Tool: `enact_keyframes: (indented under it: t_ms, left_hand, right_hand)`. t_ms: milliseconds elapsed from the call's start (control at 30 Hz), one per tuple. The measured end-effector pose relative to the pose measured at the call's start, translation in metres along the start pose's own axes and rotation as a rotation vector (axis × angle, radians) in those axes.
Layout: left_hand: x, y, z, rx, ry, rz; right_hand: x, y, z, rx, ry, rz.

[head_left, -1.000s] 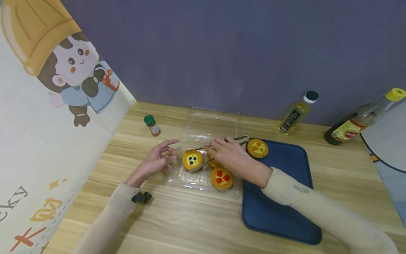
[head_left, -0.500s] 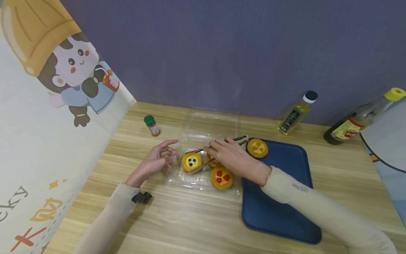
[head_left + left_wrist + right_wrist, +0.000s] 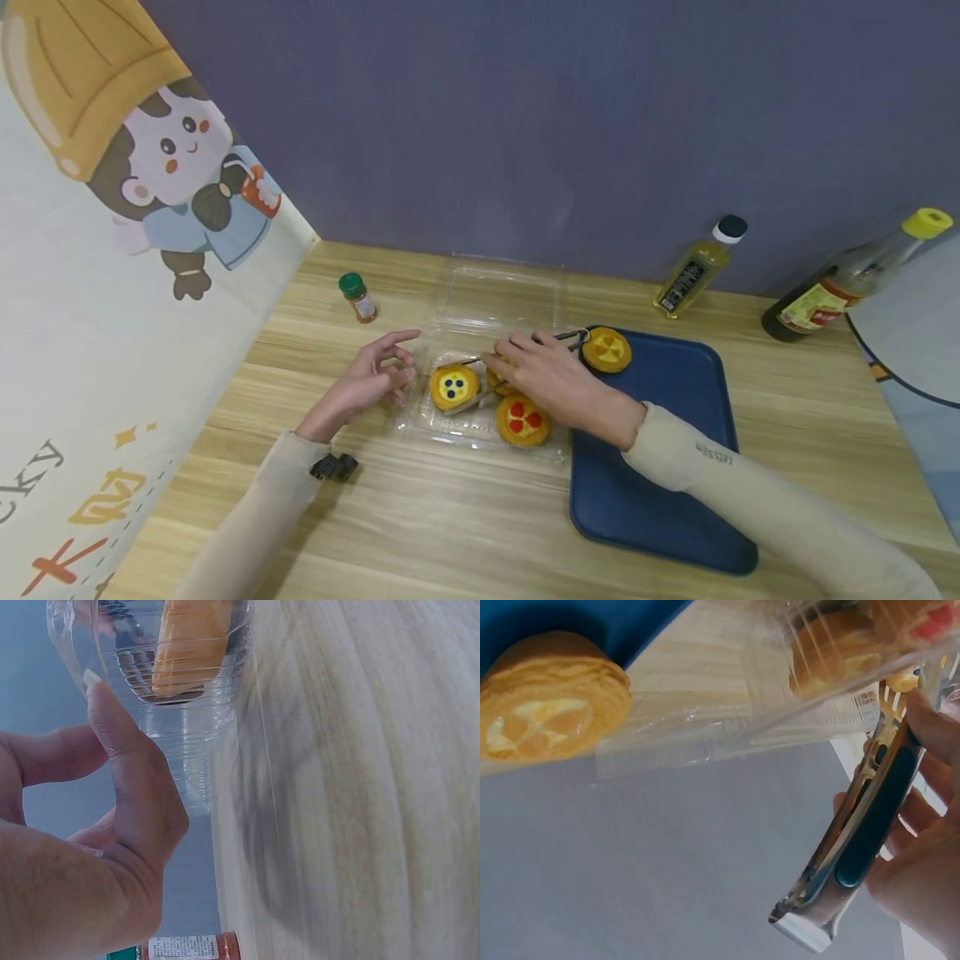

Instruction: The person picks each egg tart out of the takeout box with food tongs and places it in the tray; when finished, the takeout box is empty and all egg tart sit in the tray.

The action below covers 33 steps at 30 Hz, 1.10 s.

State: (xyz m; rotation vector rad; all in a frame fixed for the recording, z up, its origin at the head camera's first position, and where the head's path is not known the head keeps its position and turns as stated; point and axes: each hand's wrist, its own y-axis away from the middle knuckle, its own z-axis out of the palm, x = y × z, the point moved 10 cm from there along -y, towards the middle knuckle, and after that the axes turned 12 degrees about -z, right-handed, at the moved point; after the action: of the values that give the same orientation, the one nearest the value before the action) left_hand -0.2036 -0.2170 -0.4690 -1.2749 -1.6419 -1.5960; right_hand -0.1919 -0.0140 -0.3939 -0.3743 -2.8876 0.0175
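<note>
My right hand [image 3: 551, 375] holds metal tongs [image 3: 877, 817] with dark grip panels. Their arms reach left, one on either side of a tart with blue berries [image 3: 454, 386]. This tart is at the left part of a clear plastic container [image 3: 480, 440]. Beside it are a tart with red pieces [image 3: 522, 422] and another tart [image 3: 498, 379], partly hidden under my right hand and the tongs. At the container's left side is my left hand [image 3: 371, 379], fingers loosely bent and holding nothing. In the left wrist view a fingertip overlaps the clear wall.
The container's clear lid [image 3: 501, 296] lies folded back toward the wall. To the right, a blue tray [image 3: 652, 492] bears a tart with yellow pieces [image 3: 607, 350] at its far left corner. Behind stand a green-capped jar [image 3: 358, 298], an oil bottle [image 3: 693, 271] and a dark sauce bottle [image 3: 821, 304].
The blue-berry tart and the tong tips have shifted slightly toward the container's near side. My left hand has stayed in place.
</note>
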Motion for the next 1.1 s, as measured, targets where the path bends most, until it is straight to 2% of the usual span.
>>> enact_keyframes:
  t_ms: [267,567,900,1100]
  left_hand:
    - [0.000,0.001,0.000,-0.003,-0.008,0.005]
    - [0.000,0.000,0.000,-0.007,-0.009,0.011]
    - [0.004,-0.002,0.003,-0.021,-0.001,0.003]
    - [0.001,0.000,0.001,-0.023,0.000,-0.004]
  right_hand:
    - [-0.004,0.009,-0.006,0.077,0.067,0.001]
    - [0.004,0.035,-0.022,0.146,0.040,0.089]
    - [0.024,0.091,-0.040,0.228,0.063,0.202]
    - [0.040,0.132,-0.041,0.269,0.057,0.282]
